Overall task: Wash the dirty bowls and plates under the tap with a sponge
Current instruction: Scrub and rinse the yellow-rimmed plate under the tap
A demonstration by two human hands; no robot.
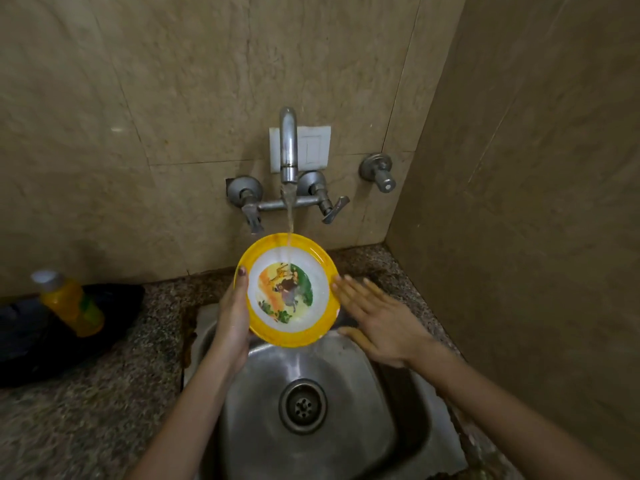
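Observation:
A yellow-rimmed plate (287, 289) with a cartoon picture in its white middle is tilted toward me over the steel sink (346, 393). Water runs from the tap (288, 147) onto its upper part. My left hand (233, 317) grips the plate's left edge, thumb on the rim. My right hand (377, 320) is spread flat with straight fingers just right of the plate; its fingertips are at the rim, and I cannot tell whether they touch it. No sponge is in view.
A yellow bottle (71, 303) with a white cap stands on a dark object (20, 341) on the granite counter (86, 410) at the left. Tap handles (332, 206) and a separate valve (379, 173) stick out of the tiled wall. A side wall closes off the right.

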